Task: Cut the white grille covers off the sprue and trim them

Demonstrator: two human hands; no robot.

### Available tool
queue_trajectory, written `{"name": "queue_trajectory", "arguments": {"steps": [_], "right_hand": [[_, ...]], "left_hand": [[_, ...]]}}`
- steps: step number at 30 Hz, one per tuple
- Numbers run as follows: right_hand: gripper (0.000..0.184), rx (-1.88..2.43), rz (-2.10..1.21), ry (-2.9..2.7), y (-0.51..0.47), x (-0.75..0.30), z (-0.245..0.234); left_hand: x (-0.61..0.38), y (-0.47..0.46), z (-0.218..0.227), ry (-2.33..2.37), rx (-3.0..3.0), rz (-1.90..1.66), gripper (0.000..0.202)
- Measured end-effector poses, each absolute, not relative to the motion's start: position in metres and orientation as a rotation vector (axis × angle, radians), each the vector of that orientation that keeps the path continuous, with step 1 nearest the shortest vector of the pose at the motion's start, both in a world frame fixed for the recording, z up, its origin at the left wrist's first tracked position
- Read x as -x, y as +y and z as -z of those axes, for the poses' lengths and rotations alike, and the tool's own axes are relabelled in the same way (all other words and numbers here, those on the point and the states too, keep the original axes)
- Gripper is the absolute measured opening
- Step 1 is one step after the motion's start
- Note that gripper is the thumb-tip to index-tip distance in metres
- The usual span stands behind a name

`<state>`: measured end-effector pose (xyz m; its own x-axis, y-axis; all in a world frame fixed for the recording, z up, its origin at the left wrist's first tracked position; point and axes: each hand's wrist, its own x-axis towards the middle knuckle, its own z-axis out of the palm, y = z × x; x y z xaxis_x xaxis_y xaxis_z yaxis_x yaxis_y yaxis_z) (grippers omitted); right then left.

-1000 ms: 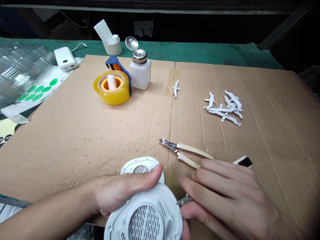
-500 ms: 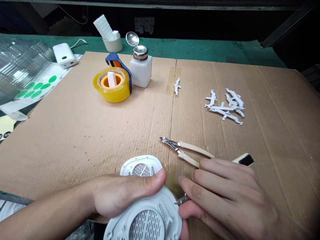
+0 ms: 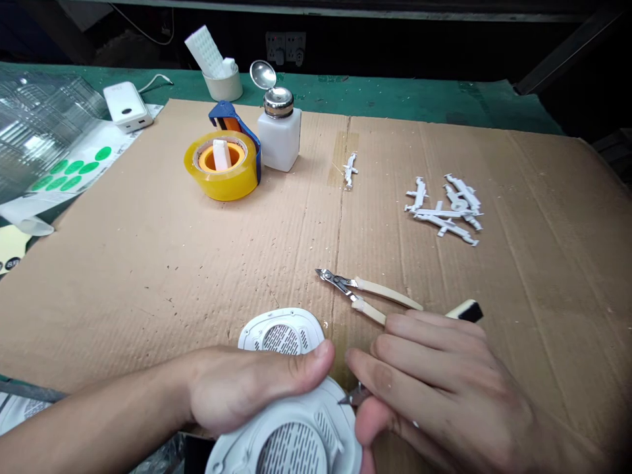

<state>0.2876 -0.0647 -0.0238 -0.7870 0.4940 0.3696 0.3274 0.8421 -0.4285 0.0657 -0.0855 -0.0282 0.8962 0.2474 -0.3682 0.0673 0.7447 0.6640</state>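
My left hand (image 3: 251, 388) grips a white plastic vented cover (image 3: 291, 451) with a slotted oval grille, low in the view and cut off by the frame's bottom edge. A second white oval grille piece (image 3: 281, 334) sits just beyond my left thumb, partly hidden by that hand. My right hand (image 3: 434, 388) is shut on a craft knife (image 3: 467, 311) with a cream and black handle. Its metal tip lies at the cover's rim, and I cannot tell whether they touch. Cream-handled flush cutters (image 3: 380, 294) lie on the cardboard just beyond my right fingers.
A cardboard sheet (image 3: 148, 263) covers the green mat (image 3: 395, 99). On it stand a yellow tape roll (image 3: 222, 174), a blue dispenser (image 3: 230, 115) and a pump bottle (image 3: 279, 135). White plastic sprue pieces (image 3: 444, 209) lie to the right. A power bank (image 3: 127, 106) sits at the back left.
My right hand and the knife have shifted slightly left, bringing the knife's tip further along the cover's rim. The view has tilted a little, and the cutters have not moved on the cardboard.
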Motion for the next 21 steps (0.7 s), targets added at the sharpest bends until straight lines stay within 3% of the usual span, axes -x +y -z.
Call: {"name": "queue_trajectory", "arguments": {"steps": [7, 12, 21], "right_hand": [[0.041, 0.737, -0.606, -2.379, -0.065, -0.285, 0.011], [0.022, 0.827, -0.671, -2.318, -0.068, -0.28, 0.015], [0.013, 1.118, -0.436, -2.221, -0.063, -0.281, 0.021]], "left_hand": [[-0.066, -0.095, 0.033, 0.54, -0.584, -0.142, 0.084], [-0.072, -0.094, 0.036, 0.434, -0.61, -0.182, 0.087], [-0.071, -0.096, 0.046, 0.369, -0.542, -0.177, 0.098]]}}
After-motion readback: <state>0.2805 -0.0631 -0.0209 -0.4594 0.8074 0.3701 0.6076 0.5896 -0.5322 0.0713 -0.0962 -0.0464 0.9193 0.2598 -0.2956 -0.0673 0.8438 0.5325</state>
